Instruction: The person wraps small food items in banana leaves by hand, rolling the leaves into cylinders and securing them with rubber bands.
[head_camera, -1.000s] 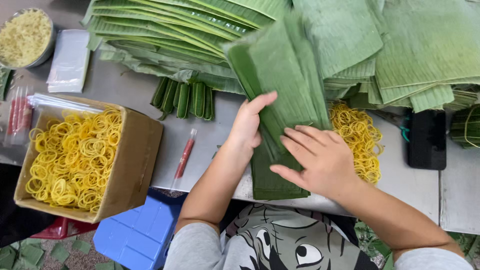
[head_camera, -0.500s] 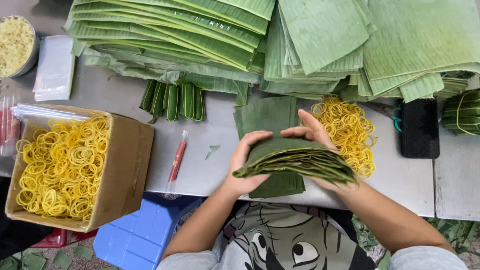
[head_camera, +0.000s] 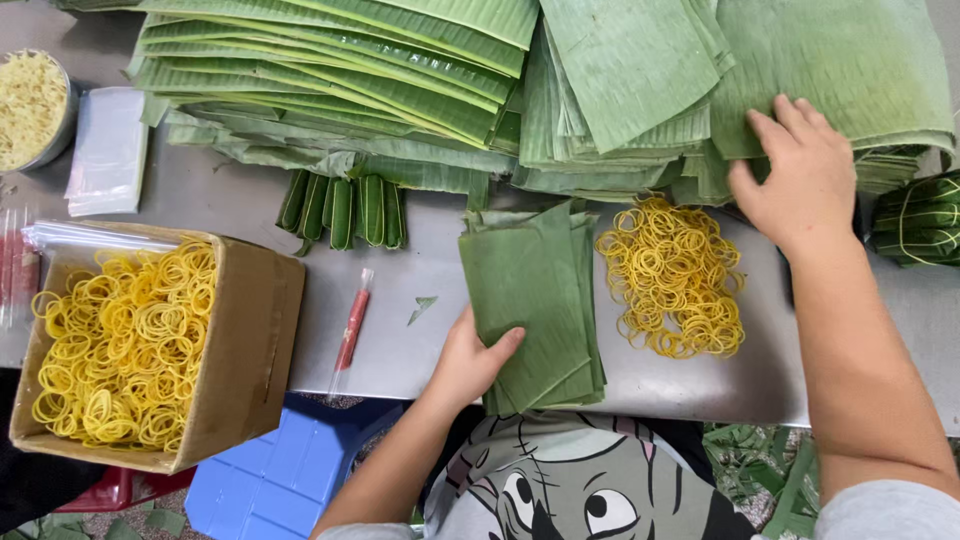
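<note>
Banana-leaf pieces, cut and stacked, lie flat on the grey table at its near edge, just ahead of the person's chest. The left hand rests on the stack's near left corner, thumb laid over the top leaf and fingers spread flat, pressing rather than pinching; whether the fingers curl under the stack cannot be told. The stack's long axis runs from the near edge toward the far edge, leaning slightly to the right as it comes nearer.

The right hand is well apart from it, up and to the right, palm down and fingers spread on a larger heap of leaf sheets at the far right of the table, closed on nothing. So the left hand is the one on the stack, and the right would have to come back left and nearer to meet it.

Between the two hands lies a loose pile of yellow rubber bands, just beside the stack's right edge. Left of the stack are a red pen-like stick in a clear sleeve and a cardboard box of more bands at the near left corner.
</note>
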